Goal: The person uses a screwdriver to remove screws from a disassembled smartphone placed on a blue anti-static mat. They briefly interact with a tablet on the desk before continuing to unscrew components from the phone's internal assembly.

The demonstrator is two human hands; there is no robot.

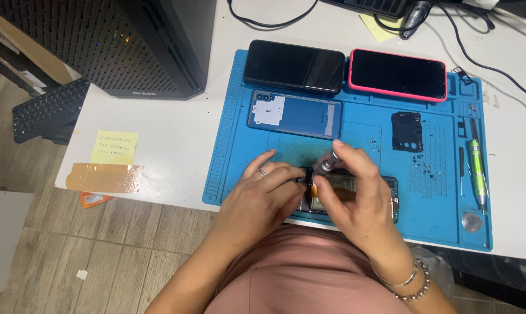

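Your left hand (263, 195) clamps the opened phone (356, 195) steady on the blue mat (356, 125); your right hand (356, 192) pinches the screwdriver (325, 164) upright over it.

— Where does the head view look from?
— From above, steeply down over the person's chest, close to the blue mat (239, 116) on the white table (170, 134).
— And its reach?
— Table's far edge at top, wooden floor (100, 250) at left.

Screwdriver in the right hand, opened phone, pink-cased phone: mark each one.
screwdriver (325, 164), head view, on its metal shaft.
opened phone (385, 189), head view, on its exposed right end.
pink-cased phone (398, 74), head view, on the dark screen's middle.
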